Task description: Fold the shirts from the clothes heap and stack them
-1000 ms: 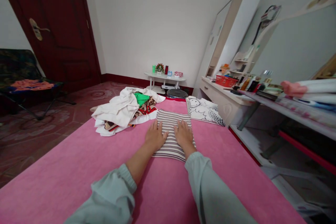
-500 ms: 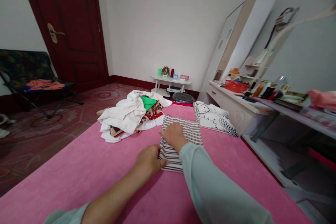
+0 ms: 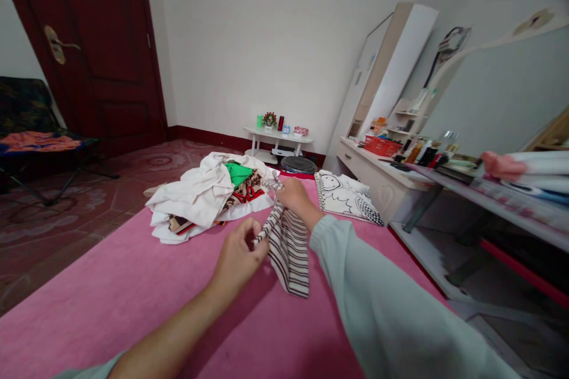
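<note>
Head view, observed by me from a distance: the thin, cream-and-dark-striped soft cloth (image 3: 291, 260) is between both hands, its lower part hanging over the plush-looking pink bed cover (image 3: 133, 290). The bare left hand (image 3: 242, 249) has thumb and fingers curled narrowly, pinching the near end of the bunched edge. The bare right hand (image 3: 293, 194) is closed around the far end of that edge; its fingertips are hidden, so I cannot tell how deep the hold goes.

Risks, in my judgement: the left pinch takes little fabric, so a sharp pull could free that corner. Uneven tension between the hands could skew the stripes or set creases. The far end lies close to the crumpled white cloth heap (image 3: 191, 189) in my line of sight, and could snag there; I cannot confirm contact.

Materials: the striped piece drapes limply in lengthwise folds, narrowing to a twisted upper edge. The heap shows loose, rounded wrinkles, with a smooth bright green fabric patch (image 3: 239, 174) on it. To the right, the white black-line-printed cloth (image 3: 342, 194) lies flat, roughly four-sided, with a checked corner.
</note>
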Available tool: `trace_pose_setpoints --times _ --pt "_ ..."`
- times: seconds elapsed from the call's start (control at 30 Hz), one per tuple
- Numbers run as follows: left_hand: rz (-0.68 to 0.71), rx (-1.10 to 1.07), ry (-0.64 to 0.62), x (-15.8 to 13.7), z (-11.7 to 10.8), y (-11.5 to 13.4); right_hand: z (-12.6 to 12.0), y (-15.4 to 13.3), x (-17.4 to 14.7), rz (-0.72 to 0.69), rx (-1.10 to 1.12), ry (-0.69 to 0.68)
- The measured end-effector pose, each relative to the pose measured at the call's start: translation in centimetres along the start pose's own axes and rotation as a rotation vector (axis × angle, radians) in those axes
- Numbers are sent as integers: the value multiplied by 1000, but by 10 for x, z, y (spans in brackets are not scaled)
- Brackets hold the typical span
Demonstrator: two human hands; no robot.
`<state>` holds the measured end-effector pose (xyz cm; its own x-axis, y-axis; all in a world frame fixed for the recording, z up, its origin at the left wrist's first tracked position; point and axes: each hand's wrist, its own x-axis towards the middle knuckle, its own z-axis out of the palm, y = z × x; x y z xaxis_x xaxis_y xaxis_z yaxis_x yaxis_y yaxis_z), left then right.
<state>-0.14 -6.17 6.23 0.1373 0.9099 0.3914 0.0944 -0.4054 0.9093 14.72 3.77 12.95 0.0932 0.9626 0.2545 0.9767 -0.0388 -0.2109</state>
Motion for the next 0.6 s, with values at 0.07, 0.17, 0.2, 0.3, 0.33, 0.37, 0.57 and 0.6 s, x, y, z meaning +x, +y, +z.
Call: trace_pose_setpoints --times 0.07,0.17,0.2,0.3,0.33,0.37,0.57,0.6 --pt "96 23 41 6 1 27 -21 11 5 -2 228 142" --pt "221 138 48 14 12 65 -34 33 8 1 597 282" --pt "256 189 38 15 19 73 -33 44 6 30 726 297" --pt "303 333 -73 13 46 81 -13 85 -13 186 983 290" --pt "302 369 -158 8 55 78 -3 101 -23 252 1001 298" --pt "295 399 -267 3 64 71 8 117 -35 298 989 313" --pt "302 432 -774 -32 88 14 64 190 -96 481 1087 373" --pt "288 393 -789 -32 87 8 68 195 -100 487 1145 361"
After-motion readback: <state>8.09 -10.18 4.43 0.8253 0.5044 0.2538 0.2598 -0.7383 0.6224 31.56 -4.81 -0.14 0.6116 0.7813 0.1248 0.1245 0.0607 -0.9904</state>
